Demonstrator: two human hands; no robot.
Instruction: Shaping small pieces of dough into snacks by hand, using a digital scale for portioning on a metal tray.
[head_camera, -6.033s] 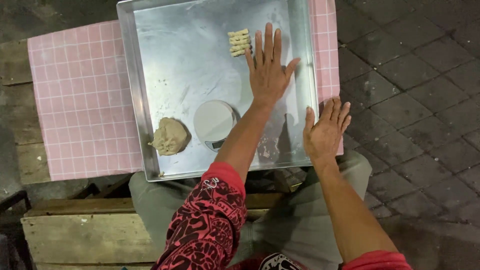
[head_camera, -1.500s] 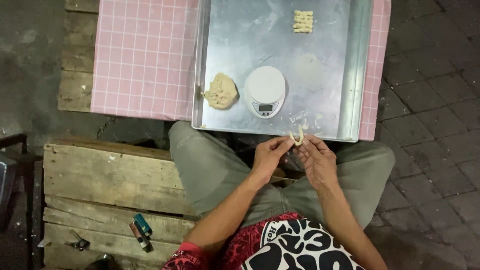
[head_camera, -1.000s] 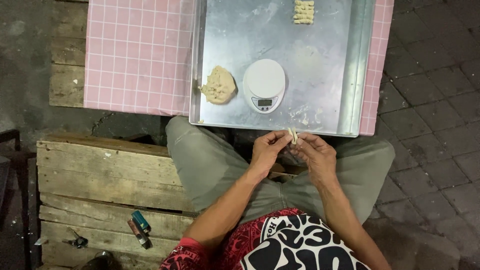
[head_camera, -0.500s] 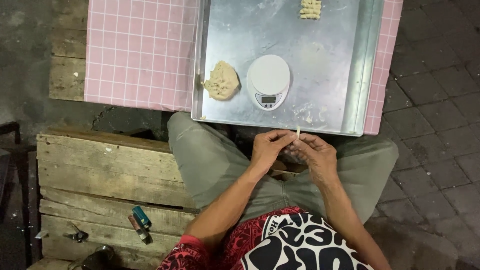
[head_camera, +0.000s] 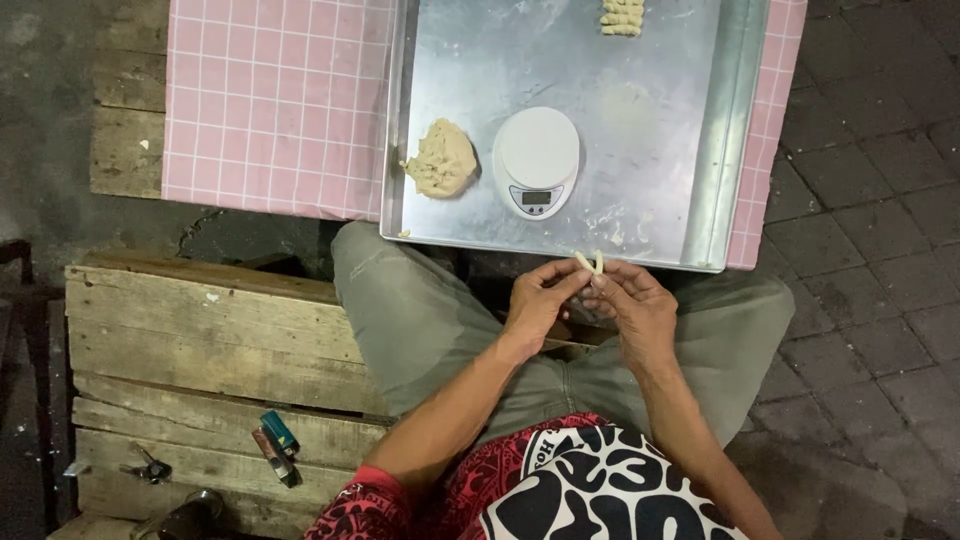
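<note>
— What sits on the metal tray (head_camera: 720, 130)?
— A round white kitchen scale (head_camera: 536, 160), a rough lump of dough (head_camera: 441, 159) just beside it on the left, and a small stack of shaped pieces (head_camera: 622, 16) at the far edge, well apart from both.

— And beneath the tray?
— A pink checked cloth (head_camera: 270, 100) spread over weathered planks, with grey paving (head_camera: 870, 190) off to the right.

— Anything nearer the camera?
— A wooden pallet seat (head_camera: 200, 350). Two lighters (head_camera: 273, 444), one blue-green and one red, lie side by side on it, with a small bunch of keys (head_camera: 148, 468) near its left end.
</note>
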